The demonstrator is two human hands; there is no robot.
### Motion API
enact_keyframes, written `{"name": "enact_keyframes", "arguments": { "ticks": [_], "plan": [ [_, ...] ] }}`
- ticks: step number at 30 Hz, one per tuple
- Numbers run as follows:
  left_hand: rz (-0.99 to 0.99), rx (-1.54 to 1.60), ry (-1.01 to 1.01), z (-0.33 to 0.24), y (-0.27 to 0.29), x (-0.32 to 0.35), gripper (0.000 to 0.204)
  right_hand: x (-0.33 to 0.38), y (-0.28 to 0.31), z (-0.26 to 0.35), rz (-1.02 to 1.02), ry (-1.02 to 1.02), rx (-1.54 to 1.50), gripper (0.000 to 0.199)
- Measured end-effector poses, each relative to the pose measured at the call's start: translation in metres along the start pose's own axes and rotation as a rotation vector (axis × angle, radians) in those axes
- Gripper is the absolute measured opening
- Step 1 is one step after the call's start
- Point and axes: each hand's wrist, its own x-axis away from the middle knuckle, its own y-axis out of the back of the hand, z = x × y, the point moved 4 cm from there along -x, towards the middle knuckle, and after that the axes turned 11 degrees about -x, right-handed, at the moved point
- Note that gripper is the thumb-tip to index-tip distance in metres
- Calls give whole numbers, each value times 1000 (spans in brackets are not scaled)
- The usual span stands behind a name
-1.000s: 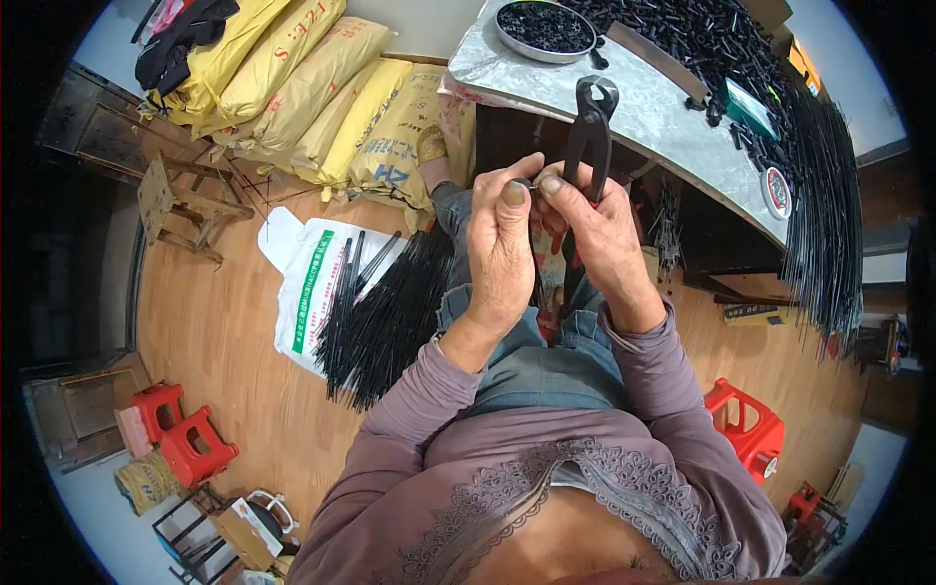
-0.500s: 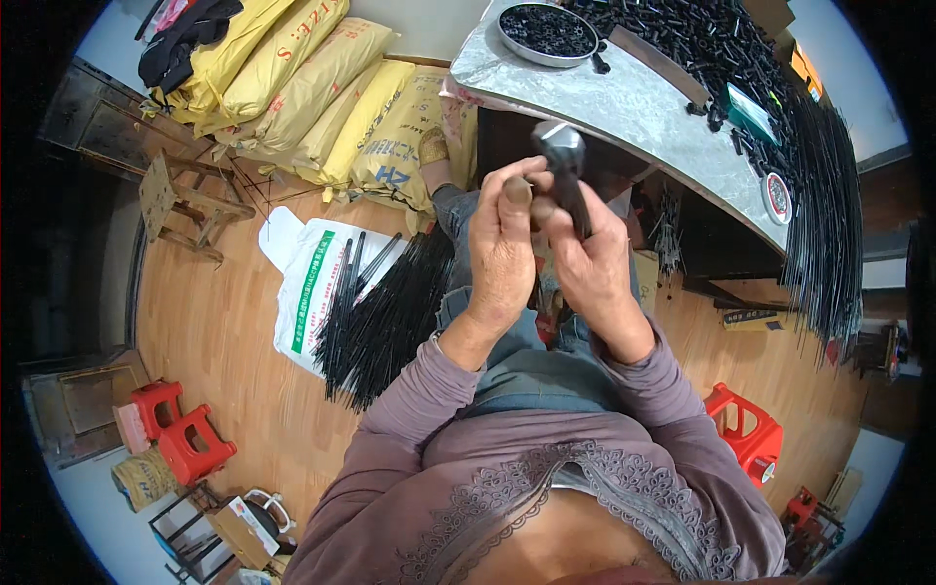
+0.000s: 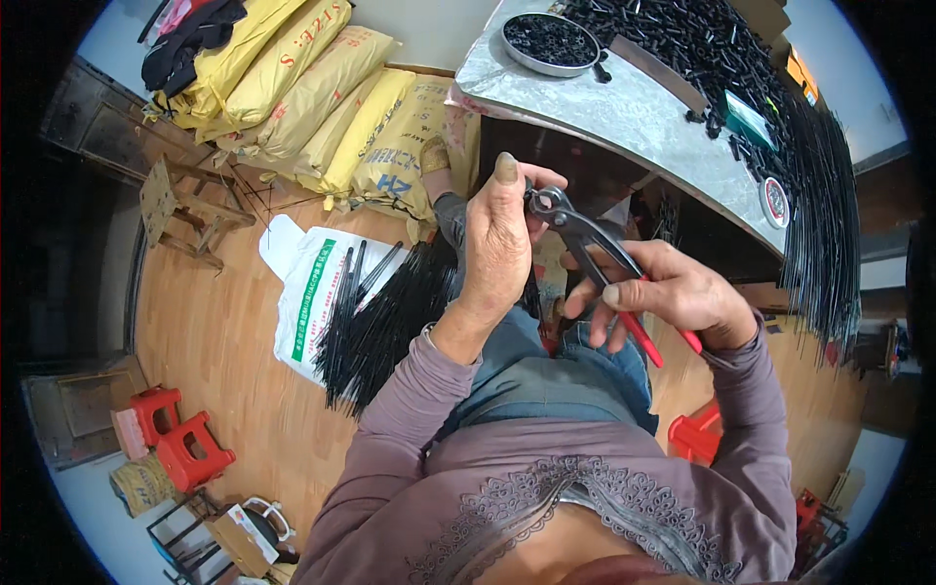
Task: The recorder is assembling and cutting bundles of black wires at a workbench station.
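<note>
My right hand point(image 3: 687, 290) is wrapped round a pair of pincers point(image 3: 589, 240) with dark metal arms and red grips. The tool slants from its red ends at the lower right up to its rounded head beside my left fingers. My left hand point(image 3: 497, 239) is raised with the thumb up and the fingers curled toward the pincers' head. A small dark piece seems to be pinched there, mostly hidden by the fingers and the jaws. Both hands are above my lap, in front of the table.
A marbled table point(image 3: 624, 107) bears a round tray point(image 3: 552, 70) of small black parts, a heap of black pieces point(image 3: 663, 54) and long black rods point(image 3: 824, 224). More black rods point(image 3: 380, 336) lie on a white sack point(image 3: 297, 283) at left. Yellow sacks point(image 3: 322, 107) stand behind.
My hands were close together round the blurred, upright tool. My right hand has since shifted right and down, tilting the pincers so the red grips show. The left hand stays nearly in place.
</note>
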Motion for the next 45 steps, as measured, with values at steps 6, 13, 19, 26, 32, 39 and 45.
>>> {"name": "enact_keyframes", "arguments": {
  "ticks": [6, 13, 19, 26, 32, 39, 45],
  "plan": [
    [88, -60, 23, 3, -7, 4, 60, 17, -1, 17, -14, -130, -141, 38],
    [76, -151, -1, 7, -15, 9, 57, 17, -2, 33, -125, -188, 725, 18],
    [112, -71, 13, 11, -15, 5, 55, 17, 4, 30, -171, 0, 812, 17],
    [127, 42, 36, 9, -17, 1, 51, 21, 12, 35, -130, -101, 590, 22],
    [114, 35, 72, 10, -22, 1, 49, 21, 14, 36, -100, -82, 631, 22],
    [103, -27, 40, 4, -23, 1, 54, 25, 16, 32, -100, -106, 586, 21],
    [121, -142, 12, 2, -31, 2, 54, 23, 20, 28, -128, 2, 818, 19]
  ]
}}
